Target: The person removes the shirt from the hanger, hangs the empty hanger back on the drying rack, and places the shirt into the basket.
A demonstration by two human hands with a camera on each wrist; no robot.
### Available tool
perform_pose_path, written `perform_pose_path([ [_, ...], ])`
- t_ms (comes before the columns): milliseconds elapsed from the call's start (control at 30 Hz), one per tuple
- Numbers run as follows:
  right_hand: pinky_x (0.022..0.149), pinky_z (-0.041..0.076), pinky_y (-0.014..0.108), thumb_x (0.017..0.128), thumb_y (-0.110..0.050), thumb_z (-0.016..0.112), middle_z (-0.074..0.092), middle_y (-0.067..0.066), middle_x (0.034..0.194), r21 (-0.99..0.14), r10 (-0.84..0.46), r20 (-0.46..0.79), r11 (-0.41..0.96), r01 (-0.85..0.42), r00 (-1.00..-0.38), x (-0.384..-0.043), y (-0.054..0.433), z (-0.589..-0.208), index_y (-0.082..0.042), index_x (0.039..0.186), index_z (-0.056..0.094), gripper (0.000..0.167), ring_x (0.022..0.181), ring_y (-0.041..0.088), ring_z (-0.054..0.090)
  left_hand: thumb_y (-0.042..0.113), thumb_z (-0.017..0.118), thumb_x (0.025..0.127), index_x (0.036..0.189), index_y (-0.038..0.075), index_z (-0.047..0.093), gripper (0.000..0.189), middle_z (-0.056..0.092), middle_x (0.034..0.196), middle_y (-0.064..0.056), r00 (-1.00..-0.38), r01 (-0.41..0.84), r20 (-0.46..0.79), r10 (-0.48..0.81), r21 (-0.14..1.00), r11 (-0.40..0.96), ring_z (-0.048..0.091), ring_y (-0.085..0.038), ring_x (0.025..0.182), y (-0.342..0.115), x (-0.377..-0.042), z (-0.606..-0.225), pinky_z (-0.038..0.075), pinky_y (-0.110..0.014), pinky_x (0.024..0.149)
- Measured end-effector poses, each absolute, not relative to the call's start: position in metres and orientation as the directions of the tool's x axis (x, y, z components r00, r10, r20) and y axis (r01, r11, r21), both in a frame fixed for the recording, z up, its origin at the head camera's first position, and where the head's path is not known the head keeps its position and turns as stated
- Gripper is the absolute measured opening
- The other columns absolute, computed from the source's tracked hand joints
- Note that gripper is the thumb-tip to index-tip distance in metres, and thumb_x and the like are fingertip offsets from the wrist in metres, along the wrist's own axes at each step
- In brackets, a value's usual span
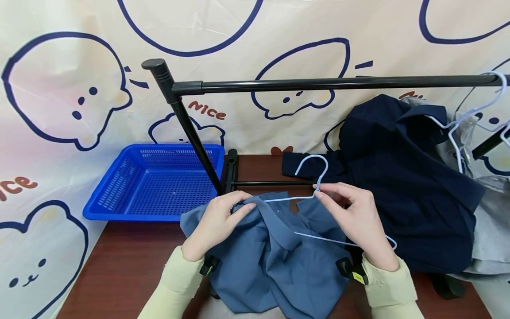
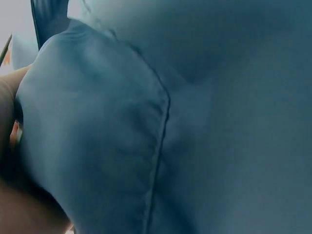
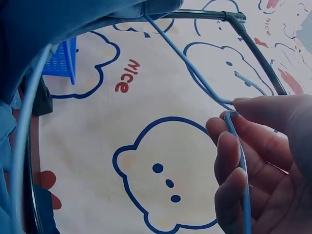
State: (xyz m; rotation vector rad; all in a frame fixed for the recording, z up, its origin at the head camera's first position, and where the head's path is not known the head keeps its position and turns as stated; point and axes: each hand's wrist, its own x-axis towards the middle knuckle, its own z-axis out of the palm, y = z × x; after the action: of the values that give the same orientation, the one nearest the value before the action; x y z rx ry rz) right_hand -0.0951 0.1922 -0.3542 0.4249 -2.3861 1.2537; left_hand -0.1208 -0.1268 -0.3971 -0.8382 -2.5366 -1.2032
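Note:
A blue-grey collared shirt lies bunched before me, filling most of the left wrist view. My left hand pinches its collar edge between thumb and fingers. My right hand pinches a pale blue wire hanger just below its hook. One hanger arm runs into the shirt's neck opening on the left; the opposite corner sticks out on the right, beneath my right wrist. In the right wrist view, thumb and index finger meet at the hanger's neck. Fabric hides the hanger's left end.
A black clothes rack bar spans above the brown table. A blue plastic basket sits back left, behind the rack's slanted post. On the right, a navy garment and a grey garment are by pale hangers.

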Motion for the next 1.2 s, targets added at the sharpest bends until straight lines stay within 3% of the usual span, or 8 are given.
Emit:
perform_pose_path([
  [367,0.068,0.056,0.022,0.094,-0.007,0.075,0.074,-0.005,0.114,-0.786,-0.082,0.465,0.420,-0.453,-0.882,-0.088,0.182,-0.347,-0.016,0.117,0.077,0.025,0.074,0.011,0.071,0.027,0.061,0.105,0.113,0.021,0.071,0.015,0.067,0.107,0.011,-0.812,0.574,0.401,0.424,0.682,0.454,0.063,-0.005,0.095,-0.118,-0.121,-0.401,0.054,-0.034,0.083],
  [867,0.064,0.055,0.020,0.088,0.001,0.078,0.076,0.000,0.109,-0.751,-0.036,0.524,0.452,-0.481,-0.851,-0.089,0.188,-0.346,-0.013,0.112,0.078,0.028,0.067,0.013,0.070,0.023,0.064,0.103,0.112,0.017,0.072,0.014,0.068,0.109,0.007,-0.838,0.533,0.372,0.398,0.714,0.454,0.064,-0.009,0.099,-0.125,-0.123,-0.400,0.054,-0.037,0.088],
  [1200,0.063,0.054,0.019,0.088,0.004,0.077,0.076,0.003,0.109,-0.722,-0.029,0.569,0.461,-0.516,-0.822,-0.089,0.200,-0.342,-0.008,0.114,0.077,0.028,0.067,0.012,0.069,0.027,0.063,0.103,0.122,0.016,0.069,0.023,0.068,0.120,0.004,-0.871,0.484,0.350,0.344,0.734,0.477,0.064,-0.013,0.109,-0.130,-0.125,-0.400,0.051,-0.042,0.096],
])
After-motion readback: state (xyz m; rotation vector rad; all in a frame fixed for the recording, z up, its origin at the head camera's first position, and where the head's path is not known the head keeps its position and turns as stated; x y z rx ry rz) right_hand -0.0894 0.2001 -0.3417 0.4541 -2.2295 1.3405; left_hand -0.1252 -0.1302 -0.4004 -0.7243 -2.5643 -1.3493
